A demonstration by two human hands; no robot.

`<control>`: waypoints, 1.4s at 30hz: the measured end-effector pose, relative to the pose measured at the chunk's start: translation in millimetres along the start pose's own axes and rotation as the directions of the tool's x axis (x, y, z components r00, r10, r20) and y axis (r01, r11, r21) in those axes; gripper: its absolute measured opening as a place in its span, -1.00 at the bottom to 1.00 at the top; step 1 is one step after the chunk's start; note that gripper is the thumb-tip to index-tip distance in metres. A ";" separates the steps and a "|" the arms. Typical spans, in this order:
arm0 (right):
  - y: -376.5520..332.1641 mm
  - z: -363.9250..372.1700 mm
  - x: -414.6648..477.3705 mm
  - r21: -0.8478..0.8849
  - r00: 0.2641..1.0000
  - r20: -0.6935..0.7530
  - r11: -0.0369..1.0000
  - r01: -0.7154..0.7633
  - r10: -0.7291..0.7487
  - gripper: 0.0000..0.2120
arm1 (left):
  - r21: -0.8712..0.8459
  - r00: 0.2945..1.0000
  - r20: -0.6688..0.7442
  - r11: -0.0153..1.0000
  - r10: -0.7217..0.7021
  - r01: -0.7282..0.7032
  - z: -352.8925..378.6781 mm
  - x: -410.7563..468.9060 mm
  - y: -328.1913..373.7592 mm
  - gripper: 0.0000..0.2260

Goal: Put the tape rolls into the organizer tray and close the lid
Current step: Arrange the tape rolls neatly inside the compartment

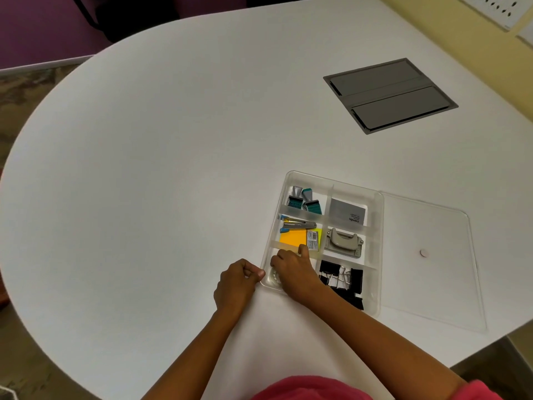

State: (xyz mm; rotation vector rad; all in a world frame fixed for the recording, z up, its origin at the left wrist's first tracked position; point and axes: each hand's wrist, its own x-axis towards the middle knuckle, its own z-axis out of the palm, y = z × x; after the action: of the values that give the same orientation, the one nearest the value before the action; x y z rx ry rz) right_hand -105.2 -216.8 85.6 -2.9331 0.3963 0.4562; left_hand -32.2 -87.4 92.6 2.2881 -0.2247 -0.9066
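A clear plastic organizer tray with several compartments lies on the white table. Its clear lid lies flat and open to the tray's right. My right hand reaches into the near-left compartment and covers most of a clear tape roll; whether the fingers grip the roll is hidden. My left hand rests curled against the tray's near-left corner, thumb touching the rim. No other tape roll shows on the table.
Other compartments hold teal binder clips, a grey card box, a stapler with yellow sticky notes, a hole punch and black binder clips. A grey cable hatch sits in the table far right.
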 end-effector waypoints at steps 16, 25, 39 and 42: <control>-4.0 -9.9 2.5 -0.095 0.999 -0.012 0.995 -0.032 0.031 -0.92 | 0.006 1.000 0.001 1.000 -0.005 0.005 0.2 1.3 -0.2 -0.87; -5.1 -6.0 1.3 -0.094 0.998 -0.051 0.995 -0.038 0.034 -0.90 | 0.000 1.000 0.001 1.000 -0.004 0.004 0.2 0.8 0.2 -0.86; -1.4 3.6 2.1 -0.022 0.997 -0.065 0.999 0.050 -0.051 -0.79 | 0.001 1.000 -0.007 1.000 -0.007 0.007 0.5 0.2 -0.2 -0.85; -1.3 -1.3 0.0 0.014 0.996 -0.078 0.999 0.040 -0.039 -0.72 | 0.005 1.000 -0.009 1.000 0.000 0.000 0.1 -0.5 1.1 -0.86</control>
State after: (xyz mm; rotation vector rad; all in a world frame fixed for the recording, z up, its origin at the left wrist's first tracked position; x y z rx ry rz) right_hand -104.5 -215.8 87.0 -2.9445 0.3484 0.3337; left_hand -32.5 -88.0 93.5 2.2967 -0.2232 -0.8965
